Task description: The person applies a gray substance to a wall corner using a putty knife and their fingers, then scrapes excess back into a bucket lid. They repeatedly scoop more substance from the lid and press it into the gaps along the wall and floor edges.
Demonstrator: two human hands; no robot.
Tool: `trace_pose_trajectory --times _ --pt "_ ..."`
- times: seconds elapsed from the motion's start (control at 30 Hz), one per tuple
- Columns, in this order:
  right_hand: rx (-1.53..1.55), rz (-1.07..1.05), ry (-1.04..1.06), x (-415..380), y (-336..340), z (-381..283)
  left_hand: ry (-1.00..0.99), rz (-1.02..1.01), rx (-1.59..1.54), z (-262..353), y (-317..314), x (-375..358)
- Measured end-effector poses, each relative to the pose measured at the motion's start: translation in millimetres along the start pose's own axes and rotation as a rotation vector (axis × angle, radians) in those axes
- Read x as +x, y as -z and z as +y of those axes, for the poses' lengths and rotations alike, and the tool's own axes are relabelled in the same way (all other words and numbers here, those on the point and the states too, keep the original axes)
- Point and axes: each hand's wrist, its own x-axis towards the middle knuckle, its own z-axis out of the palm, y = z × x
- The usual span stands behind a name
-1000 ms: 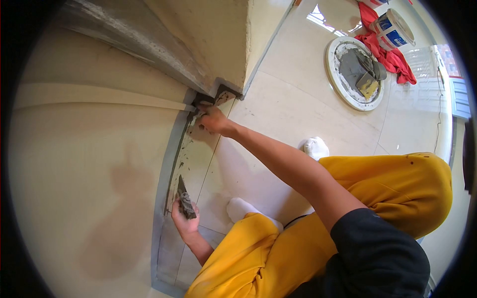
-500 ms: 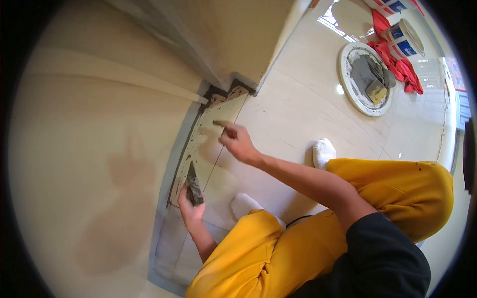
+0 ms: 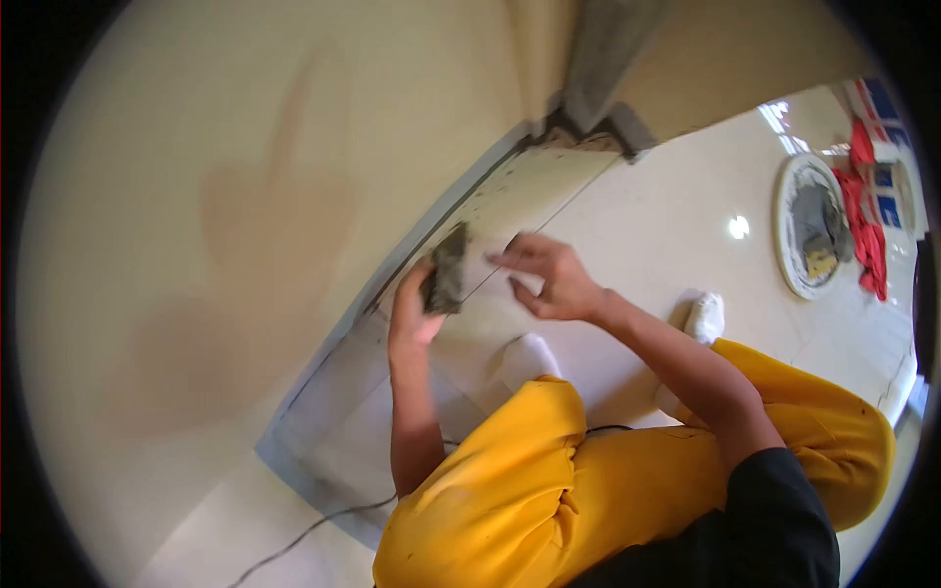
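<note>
My left hand (image 3: 416, 306) grips a dark block smeared with grey paste (image 3: 449, 269), raised over the light floor strip beside the wall. To the right of the block is my right hand (image 3: 551, 276), its thumb and fingers apart and nothing visible between them; its fingertips are a little blurred and do not touch the block. Beyond both hands lies the pale floor strip (image 3: 520, 191), with dark specks along its wall side. Rough dark edging (image 3: 588, 137) shows at its far end, by the wall corner.
A round white tray (image 3: 787, 230) holding grey paste and a yellowish block lies at the right. Beside it are a red cloth (image 3: 867, 250) and white buckets (image 3: 894, 196). A black cable (image 3: 294, 537) runs along the floor at the lower left.
The view has turned. My left hand has raised the block, and my right hand has drawn back from the floor strip toward it, its fingers now more spread.
</note>
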Motion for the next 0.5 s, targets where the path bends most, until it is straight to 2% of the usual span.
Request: trace_pose_trajectory --times 0.07,0.13,0.4,0.5 --pt "0.158 0.133 -0.266 8 -1 -8 -0.055 0.034 0.085 2 4 -1" --pt "0.149 0.099 -0.283 12 0 -7 -0.073 -0.187 0.27 11 -7 -8" --pt "0.077 -0.05 -0.359 14 -5 -15 -0.103 -0.211 0.296 16 -13 -9" --pt "0.162 -0.012 -0.396 13 -10 -23 -0.101 -0.18 0.288 14 -15 -8"
